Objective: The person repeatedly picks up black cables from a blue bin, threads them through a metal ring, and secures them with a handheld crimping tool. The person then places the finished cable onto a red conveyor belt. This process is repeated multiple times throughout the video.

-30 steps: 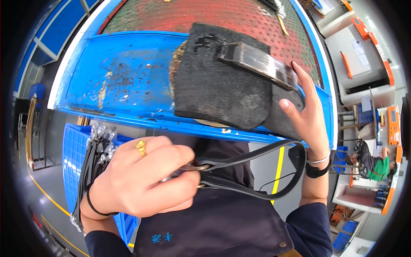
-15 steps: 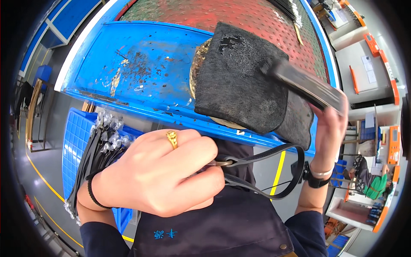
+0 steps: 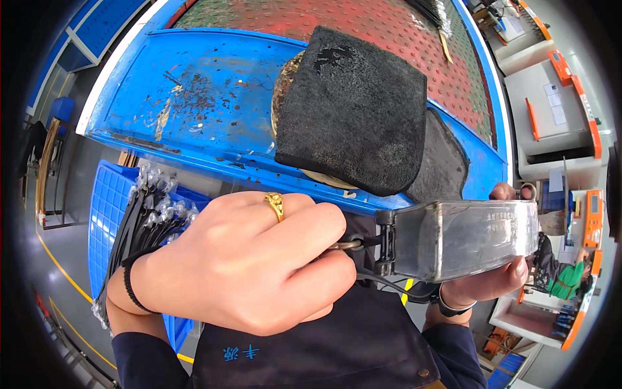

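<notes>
My left hand (image 3: 240, 266), wearing a gold ring, is closed around the metal buckle end (image 3: 348, 245) of a narrow black strap (image 3: 389, 282). What its fingers pinch inside is mostly hidden. My right hand (image 3: 486, 285) grips a clear, boxy plastic case (image 3: 457, 236) from the far side, with fingertips over its upper edge and the thumb below. The case's black ribbed end (image 3: 386, 243) meets the strap close beside the buckle, though exact contact is hard to see. Most of the strap runs behind the case.
A black cloth (image 3: 356, 110) covers a round block on the stained blue bench (image 3: 194, 97). A second dark cloth (image 3: 444, 162) lies beside it. Red studded matting (image 3: 272, 18) spreads behind. At lower left, a blue crate (image 3: 110, 220) holds several black straps with plastic-wrapped ends.
My right hand has come down from the cloth toward my left, bringing the case to the strap beside the buckle. The left hand keeps its hold and has shifted slightly right.
</notes>
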The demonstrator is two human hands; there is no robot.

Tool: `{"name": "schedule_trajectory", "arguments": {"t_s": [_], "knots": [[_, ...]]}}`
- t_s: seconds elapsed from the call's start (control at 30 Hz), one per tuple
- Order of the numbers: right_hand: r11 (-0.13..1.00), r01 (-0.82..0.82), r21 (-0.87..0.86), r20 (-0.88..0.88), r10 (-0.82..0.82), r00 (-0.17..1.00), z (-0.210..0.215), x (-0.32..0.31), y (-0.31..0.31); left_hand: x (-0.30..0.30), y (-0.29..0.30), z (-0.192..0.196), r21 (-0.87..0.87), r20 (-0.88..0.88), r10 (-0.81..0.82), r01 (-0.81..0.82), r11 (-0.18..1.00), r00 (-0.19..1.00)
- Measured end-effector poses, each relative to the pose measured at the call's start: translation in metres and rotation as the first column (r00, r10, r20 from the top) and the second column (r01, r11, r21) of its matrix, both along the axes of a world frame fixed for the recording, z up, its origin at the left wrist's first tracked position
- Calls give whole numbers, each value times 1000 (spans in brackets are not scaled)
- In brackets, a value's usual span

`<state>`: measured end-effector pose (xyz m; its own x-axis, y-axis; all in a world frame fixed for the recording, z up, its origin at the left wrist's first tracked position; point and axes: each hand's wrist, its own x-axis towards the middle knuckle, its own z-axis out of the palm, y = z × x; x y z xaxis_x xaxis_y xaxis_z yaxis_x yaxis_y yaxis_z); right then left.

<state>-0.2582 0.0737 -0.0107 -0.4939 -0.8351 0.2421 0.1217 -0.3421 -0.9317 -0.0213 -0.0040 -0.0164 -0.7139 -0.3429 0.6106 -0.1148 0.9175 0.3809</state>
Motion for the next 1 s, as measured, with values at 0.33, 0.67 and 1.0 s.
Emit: {"name": "schedule_trajectory", "arguments": {"t_s": [0.33,0.67,1.0], "knots": [[996,85,-3,-39,-85,996,1,6,-1,1,2,2,7,4,-11,11,1000,1000],[993,115,-3,-150,-114,982,3,5,2,3,0,0,21,5,-19,19,1000,1000],[988,52,-145,-21,-56,998,3,-8,10,5,1,2,-81,-53,10,-15,997,999]]}}
